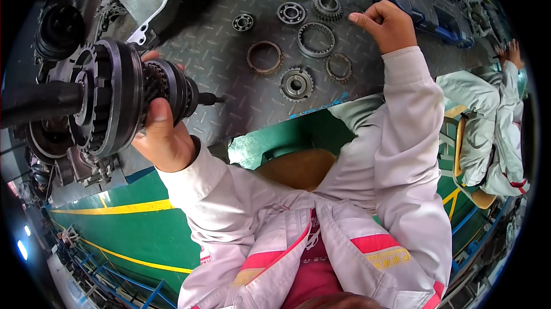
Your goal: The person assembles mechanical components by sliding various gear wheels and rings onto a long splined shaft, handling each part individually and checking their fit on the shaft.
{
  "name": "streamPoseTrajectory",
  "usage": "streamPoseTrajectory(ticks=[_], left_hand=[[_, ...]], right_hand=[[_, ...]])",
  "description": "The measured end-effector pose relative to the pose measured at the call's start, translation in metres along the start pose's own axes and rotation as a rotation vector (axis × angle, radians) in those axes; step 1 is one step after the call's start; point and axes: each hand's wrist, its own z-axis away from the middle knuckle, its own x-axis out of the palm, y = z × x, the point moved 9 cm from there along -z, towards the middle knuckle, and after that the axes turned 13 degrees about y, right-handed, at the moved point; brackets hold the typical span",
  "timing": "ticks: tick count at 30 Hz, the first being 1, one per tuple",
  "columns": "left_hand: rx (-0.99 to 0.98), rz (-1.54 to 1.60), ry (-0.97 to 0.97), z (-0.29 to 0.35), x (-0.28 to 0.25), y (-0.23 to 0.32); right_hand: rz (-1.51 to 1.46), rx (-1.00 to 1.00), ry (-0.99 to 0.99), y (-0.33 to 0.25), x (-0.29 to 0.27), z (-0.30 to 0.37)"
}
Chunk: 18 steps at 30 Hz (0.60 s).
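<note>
One long, dark metal gear shaft assembly, stepped and ringed with teeth, is held in the left hand, its fingers wrapped around a narrower section, above the left part of a grey diamond-plate metal worktop. The right hand is raised over the worktop's right side, fingers curled inward, thumb pointing left; whether they hold anything cannot be told. Between the hands lie a thin brownish metal ring and a round steel toothed hub.
</note>
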Motion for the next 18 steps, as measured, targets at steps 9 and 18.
streamPoseTrajectory(ticks=[9, 18], left_hand=[[-0.017, 0.014, 0.032, -0.001, -0.007, -0.003], [-0.042, 0.04, 0.019, 0.0, -0.003, -0.004]], right_hand=[[0.066, 0.026, -0.058, -0.005, 0.0, 0.0], [-0.017, -0.086, 0.046, 0.01, -0.002, 0.001]])
